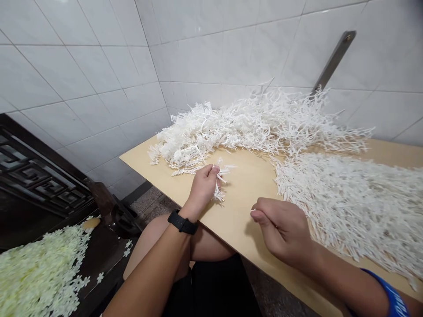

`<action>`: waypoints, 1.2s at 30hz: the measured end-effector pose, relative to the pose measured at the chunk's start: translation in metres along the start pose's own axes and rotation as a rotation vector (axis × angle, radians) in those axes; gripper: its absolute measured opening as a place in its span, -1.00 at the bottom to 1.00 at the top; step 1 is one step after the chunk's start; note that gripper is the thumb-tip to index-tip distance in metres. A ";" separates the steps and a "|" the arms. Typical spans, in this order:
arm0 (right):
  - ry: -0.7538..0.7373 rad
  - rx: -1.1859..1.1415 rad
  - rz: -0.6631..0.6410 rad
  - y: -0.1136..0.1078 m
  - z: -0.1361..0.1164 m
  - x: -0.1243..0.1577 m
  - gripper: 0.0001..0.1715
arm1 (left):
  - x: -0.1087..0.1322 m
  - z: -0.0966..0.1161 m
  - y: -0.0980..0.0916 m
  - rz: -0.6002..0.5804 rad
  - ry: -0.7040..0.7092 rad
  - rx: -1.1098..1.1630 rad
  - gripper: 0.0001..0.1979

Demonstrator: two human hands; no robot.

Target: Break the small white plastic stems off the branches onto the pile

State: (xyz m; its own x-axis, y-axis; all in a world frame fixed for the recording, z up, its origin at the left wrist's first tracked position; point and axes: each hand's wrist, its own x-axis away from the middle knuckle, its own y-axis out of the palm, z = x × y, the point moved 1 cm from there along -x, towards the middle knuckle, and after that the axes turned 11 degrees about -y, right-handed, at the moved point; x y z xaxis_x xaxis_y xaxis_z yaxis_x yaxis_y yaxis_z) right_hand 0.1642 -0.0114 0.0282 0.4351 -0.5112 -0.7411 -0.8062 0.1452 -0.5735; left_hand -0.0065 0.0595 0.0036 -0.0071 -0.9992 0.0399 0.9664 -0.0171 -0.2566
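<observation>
My left hand (203, 187) is closed around the stem of a small white plastic sprig (218, 187), whose branches poke out past my fingers. It rests on a light wooden board (238, 193), just in front of a heap of white plastic branches (211, 132). My right hand (280, 229) hovers over the board with thumb and fingertips pinched together, and I see nothing clear between them. A wide mat of similar white branches (350, 207) lies to its right.
White tiled walls (99, 75) meet behind the board, and a metal bracket (333, 61) is fixed to the wall. At the lower left, pale green flower shapes (42, 273) lie on dark carved wooden furniture (33, 176). My knees sit below the board's near edge.
</observation>
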 end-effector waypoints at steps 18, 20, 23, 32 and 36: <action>0.396 0.048 -0.076 -0.002 0.043 -0.007 -0.76 | 0.010 0.005 0.001 -0.237 0.088 0.010 -0.65; 0.439 -0.053 -0.192 0.004 0.037 -0.009 -0.73 | 0.011 0.006 0.000 -0.240 0.115 -0.001 -0.64; 0.436 -0.162 -0.252 0.008 0.027 -0.008 -0.51 | 0.011 0.006 0.000 -0.165 0.117 -0.003 -0.63; 0.176 -0.039 -0.233 0.004 0.012 -0.009 -0.51 | 0.019 0.007 0.009 0.030 0.044 -0.020 -0.67; 0.107 0.026 -0.266 0.004 0.009 -0.013 -0.55 | 0.019 0.004 0.009 0.062 0.024 -0.012 -0.67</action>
State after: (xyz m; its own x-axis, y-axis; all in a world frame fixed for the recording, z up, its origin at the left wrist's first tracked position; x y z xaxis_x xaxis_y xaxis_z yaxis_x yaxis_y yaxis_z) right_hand 0.1592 0.0035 0.0319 0.5838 -0.6207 -0.5234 -0.6583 0.0154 -0.7526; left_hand 0.0035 0.0402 0.0060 0.0463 -0.9989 0.0003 0.9619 0.0445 -0.2696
